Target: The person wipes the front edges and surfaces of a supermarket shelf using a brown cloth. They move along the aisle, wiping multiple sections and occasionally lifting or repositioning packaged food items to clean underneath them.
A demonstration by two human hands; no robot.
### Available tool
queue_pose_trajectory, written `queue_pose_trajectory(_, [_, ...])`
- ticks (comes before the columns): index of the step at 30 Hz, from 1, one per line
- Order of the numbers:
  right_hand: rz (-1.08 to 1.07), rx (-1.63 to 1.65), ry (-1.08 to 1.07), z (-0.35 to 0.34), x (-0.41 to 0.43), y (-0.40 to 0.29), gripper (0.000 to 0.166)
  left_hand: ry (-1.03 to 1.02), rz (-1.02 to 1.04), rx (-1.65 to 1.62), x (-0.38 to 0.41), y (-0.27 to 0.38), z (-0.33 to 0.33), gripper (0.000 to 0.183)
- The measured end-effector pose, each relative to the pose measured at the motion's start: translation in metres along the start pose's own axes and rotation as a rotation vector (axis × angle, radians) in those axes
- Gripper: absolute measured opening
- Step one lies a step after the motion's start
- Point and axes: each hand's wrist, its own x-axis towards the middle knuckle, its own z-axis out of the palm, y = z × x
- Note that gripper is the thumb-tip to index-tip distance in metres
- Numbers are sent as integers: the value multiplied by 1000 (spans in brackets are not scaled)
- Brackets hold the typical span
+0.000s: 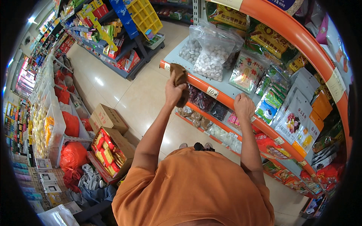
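My left hand [173, 91] grips a bunched brown cloth [179, 74] at the left end of the orange shelf rail [198, 81]. Part of the cloth hangs below my fingers, in front of the rail. My right hand [244, 107] is curled into a fist at the same rail, farther right. Its palm side is hidden, and nothing shows between the fingers. Between and behind my hands, clear zip bags of whitish round pieces [212, 58] stand on the grey shelf board [226, 87]. A printed food packet [247, 72] lies beyond my right hand, with green packets [268, 104] to its right.
An upper orange rail [308, 42] curves overhead on the right. Lower shelves hold bagged dried goods [199, 101]. On the floor at left are a closed carton [109, 118] and an open carton of red and gold packets [109, 152]. A dark display rack [133, 70] stands farther off.
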Motion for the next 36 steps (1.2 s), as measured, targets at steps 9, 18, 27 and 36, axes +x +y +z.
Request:
queue_pose_trajectory(9, [-23,-97,-5,5,1,6,28,-286,87,253,-46,12,21,70])
queue_pose_trajectory(18, [-8,-129,-2,3,0,3,29,-458,-36,-163,-61,46,-16,62])
queue_pose_trajectory(27, [-2,-171,18,4,0,2,32,125,9,282,-21,9,32,64])
queue_pose_trajectory(36, [-2,-199,40,3,-1,1,34,-249,-35,356,-49,31,24,71])
